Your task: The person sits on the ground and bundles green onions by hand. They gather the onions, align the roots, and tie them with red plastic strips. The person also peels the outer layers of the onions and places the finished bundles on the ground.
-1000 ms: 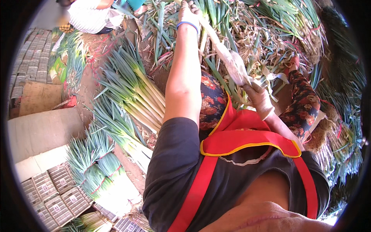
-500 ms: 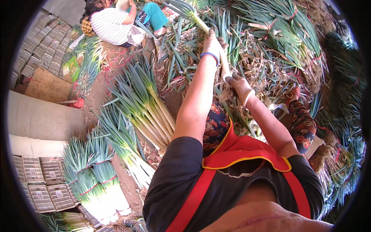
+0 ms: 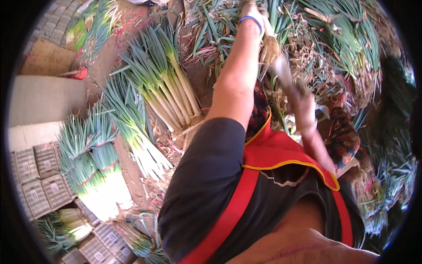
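At the top edge, my left hand (image 3: 252,9), with a blue band at the wrist, is closed round a large green onion, partly cut off by the frame. Its brown, hairy root end (image 3: 269,50) points down toward me. My right hand (image 3: 304,108) is blurred by motion, lower and to the right, wrapped round the handle of a knife. The knife's pale, smeared blade (image 3: 282,70) reaches up close to the roots; whether it touches them I cannot tell. Loose onion leaves and dry peelings (image 3: 303,57) lie under and around both hands.
Left of my arm lie long green onions with pale stalks (image 3: 169,90) and a smaller pile (image 3: 140,132). Tied bundles (image 3: 94,169) stand beyond, beside stacked crates (image 3: 41,189). Untrimmed onions (image 3: 347,39) are heaped at the upper right. A red apron (image 3: 285,152) covers my lap.
My view has tilted down, so the person at the upper left is out of frame. My right hand has left the onion's lower stalk, moved toward me, and now shows a knife.
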A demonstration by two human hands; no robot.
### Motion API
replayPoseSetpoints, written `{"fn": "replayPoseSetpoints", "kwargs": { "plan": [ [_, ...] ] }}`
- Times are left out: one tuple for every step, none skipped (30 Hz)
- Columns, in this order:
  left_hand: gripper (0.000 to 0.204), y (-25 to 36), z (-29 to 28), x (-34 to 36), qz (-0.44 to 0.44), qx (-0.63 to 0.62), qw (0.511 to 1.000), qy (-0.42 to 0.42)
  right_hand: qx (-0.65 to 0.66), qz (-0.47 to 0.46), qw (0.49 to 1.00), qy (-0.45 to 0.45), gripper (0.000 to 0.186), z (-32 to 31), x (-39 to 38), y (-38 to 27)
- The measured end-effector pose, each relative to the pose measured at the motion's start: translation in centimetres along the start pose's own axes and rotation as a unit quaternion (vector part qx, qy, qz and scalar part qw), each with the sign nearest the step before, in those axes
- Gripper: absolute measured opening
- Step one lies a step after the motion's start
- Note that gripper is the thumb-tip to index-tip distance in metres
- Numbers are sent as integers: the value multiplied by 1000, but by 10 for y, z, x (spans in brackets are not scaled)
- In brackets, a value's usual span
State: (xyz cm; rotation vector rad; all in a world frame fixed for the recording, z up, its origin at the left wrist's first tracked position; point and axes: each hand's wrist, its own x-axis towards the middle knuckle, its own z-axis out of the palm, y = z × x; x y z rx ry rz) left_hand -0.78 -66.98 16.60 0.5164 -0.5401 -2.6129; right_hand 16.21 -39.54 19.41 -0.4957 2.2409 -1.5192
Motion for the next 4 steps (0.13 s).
{"fn": "replayPoseSetpoints", "kwargs": {
  "plan": [
    [23, 13, 7, 6, 27, -3, 1000, 6, -52, -105, 992, 38, 21, -2, -14, 37],
    [21, 26, 4, 13, 60, 7, 998, 23, -45, -78, 995, 31, 22, -4, -13, 61],
    [19, 36, 0, 15, 78, 8, 996, 44, -52, -45, 997, 37, 22, -12, -14, 77],
    [17, 45, -13, 7, 102, 17, 992, 74, -16, 123, 992, -2, 22, -22, -13, 78]
  ]
}}
